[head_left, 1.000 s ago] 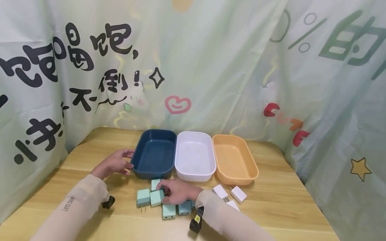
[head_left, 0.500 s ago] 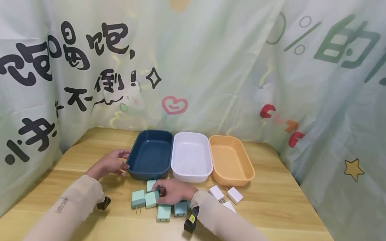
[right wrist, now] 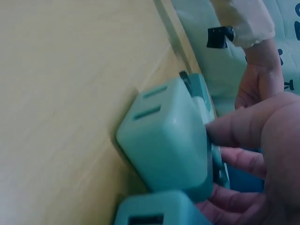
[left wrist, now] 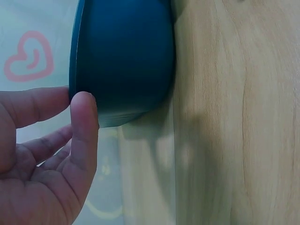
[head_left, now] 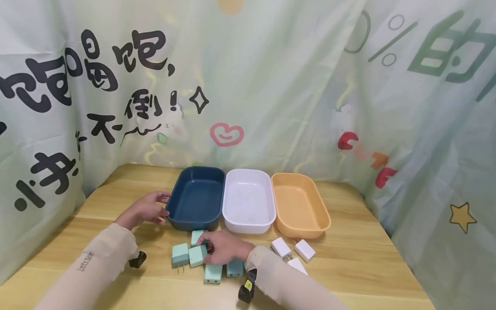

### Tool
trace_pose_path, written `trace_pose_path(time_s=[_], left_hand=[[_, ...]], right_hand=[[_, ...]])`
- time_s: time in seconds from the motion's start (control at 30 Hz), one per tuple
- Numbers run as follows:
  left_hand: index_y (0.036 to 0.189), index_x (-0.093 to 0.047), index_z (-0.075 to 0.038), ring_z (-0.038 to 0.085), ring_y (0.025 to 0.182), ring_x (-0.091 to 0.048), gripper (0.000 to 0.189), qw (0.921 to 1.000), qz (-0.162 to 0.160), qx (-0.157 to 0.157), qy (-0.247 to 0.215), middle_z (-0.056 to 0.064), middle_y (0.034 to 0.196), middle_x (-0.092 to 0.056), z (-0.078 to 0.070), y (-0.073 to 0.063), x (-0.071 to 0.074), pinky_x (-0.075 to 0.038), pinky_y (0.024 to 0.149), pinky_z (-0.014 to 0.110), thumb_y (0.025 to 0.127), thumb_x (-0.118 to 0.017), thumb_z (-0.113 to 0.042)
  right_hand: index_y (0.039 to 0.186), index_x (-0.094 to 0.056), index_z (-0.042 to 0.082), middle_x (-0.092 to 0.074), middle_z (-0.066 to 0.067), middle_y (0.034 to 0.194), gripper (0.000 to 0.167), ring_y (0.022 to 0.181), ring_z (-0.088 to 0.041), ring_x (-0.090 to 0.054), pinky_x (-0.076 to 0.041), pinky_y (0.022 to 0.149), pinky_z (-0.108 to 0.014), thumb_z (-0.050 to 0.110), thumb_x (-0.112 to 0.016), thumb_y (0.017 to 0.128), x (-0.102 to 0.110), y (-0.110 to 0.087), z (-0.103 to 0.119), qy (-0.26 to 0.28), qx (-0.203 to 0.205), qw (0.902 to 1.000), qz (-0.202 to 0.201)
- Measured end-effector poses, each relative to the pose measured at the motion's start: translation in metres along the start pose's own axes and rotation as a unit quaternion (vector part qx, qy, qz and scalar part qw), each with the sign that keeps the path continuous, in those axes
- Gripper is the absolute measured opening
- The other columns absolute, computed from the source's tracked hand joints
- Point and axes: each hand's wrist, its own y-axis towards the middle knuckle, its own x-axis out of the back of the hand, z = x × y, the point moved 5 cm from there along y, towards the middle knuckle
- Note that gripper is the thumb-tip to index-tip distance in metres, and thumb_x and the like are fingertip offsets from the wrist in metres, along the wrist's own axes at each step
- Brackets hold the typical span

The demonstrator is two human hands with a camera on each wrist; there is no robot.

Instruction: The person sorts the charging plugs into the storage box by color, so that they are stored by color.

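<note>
My left hand (head_left: 149,209) rests against the left side of a dark blue tray (head_left: 195,226), thumb and forefinger touching near its rim; in the left wrist view the thumb (left wrist: 84,122) lies on the tray's outer wall. Over several green wall chargers, my right hand (head_left: 224,247) has thumb and forefinger about a green charger (head_left: 196,256); this contact is partly hidden. A two-port charger (right wrist: 164,136) stands beside the thumb in the right wrist view. Near that hand lie another two-tone charger (head_left: 180,254) with prongs forward and a bluer one (head_left: 234,268).
A white tray (head_left: 249,228) and an orange tray (head_left: 302,232) stand in a row right of the blue one. White chargers (head_left: 280,246) lie on the wooden table (head_left: 348,267) to the right of my right hand. A printed curtain (head_left: 271,86) hangs behind and at both sides.
The head view has shifted slightly sideways and back. Both hands, the trays and the chargers keep their places relative to one another.
</note>
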Motion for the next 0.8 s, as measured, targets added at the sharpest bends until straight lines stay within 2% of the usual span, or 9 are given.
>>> trace_pose_path(time_s=[0.17,0.4,0.5,0.67,0.8], left_hand=[[0.143,-0.026,0.012,0.029,0.085,-0.061,0.068,1.0,-0.003,0.001,0.005,0.037,0.138,-0.031,-0.003,-0.001,0.0,-0.058,0.066,0.04,0.083,-0.058,0.015],[0.143,-0.027,0.012,0.029,0.086,-0.061,0.068,0.9999,-0.009,0.006,0.003,0.037,0.138,-0.032,-0.003,0.0,0.0,-0.058,0.065,0.04,0.083,-0.058,0.016],[0.143,-0.027,0.012,0.03,0.087,-0.061,0.068,0.9999,-0.01,0.006,0.004,0.037,0.138,-0.032,-0.003,0.002,0.0,-0.058,0.066,0.04,0.083,-0.058,0.015],[0.144,-0.028,0.01,0.031,0.089,-0.062,0.067,0.9997,-0.013,0.016,0.011,0.036,0.139,-0.033,-0.002,0.004,0.001,-0.058,0.067,0.04,0.084,-0.058,0.015],[0.144,-0.029,0.01,0.031,0.09,-0.062,0.067,0.9997,-0.012,0.02,0.011,0.035,0.139,-0.033,0.0,0.003,0.0,-0.058,0.067,0.04,0.084,-0.057,0.014]], right_hand=[[0.112,-0.061,0.019,-0.045,0.009,0.067,0.045,0.061,-0.006,-0.042,-0.038,0.054,-0.016,0.002,-0.067,0.071,-0.001,0.001,0.003,-0.022,-0.001,0.9994,-0.027],[0.112,-0.062,0.018,-0.053,0.013,0.075,0.041,0.069,-0.001,-0.051,-0.043,0.064,-0.013,0.013,-0.078,0.075,-0.001,0.0,0.006,-0.036,0.015,0.9984,-0.041],[0.115,-0.062,0.018,-0.053,0.012,0.075,0.043,0.069,-0.001,-0.051,-0.043,0.063,-0.013,0.014,-0.078,0.075,0.0,0.0,0.007,-0.048,0.016,0.9981,-0.037],[0.117,-0.062,0.016,-0.057,0.011,0.078,0.044,0.07,0.001,-0.052,-0.044,0.064,-0.014,0.024,-0.08,0.078,-0.002,0.0,0.01,-0.038,0.017,0.9988,-0.026],[0.116,-0.062,0.014,-0.055,0.011,0.074,0.044,0.066,0.0,-0.05,-0.043,0.061,-0.014,0.028,-0.081,0.079,-0.004,-0.001,0.012,-0.035,0.018,0.9986,-0.035]])
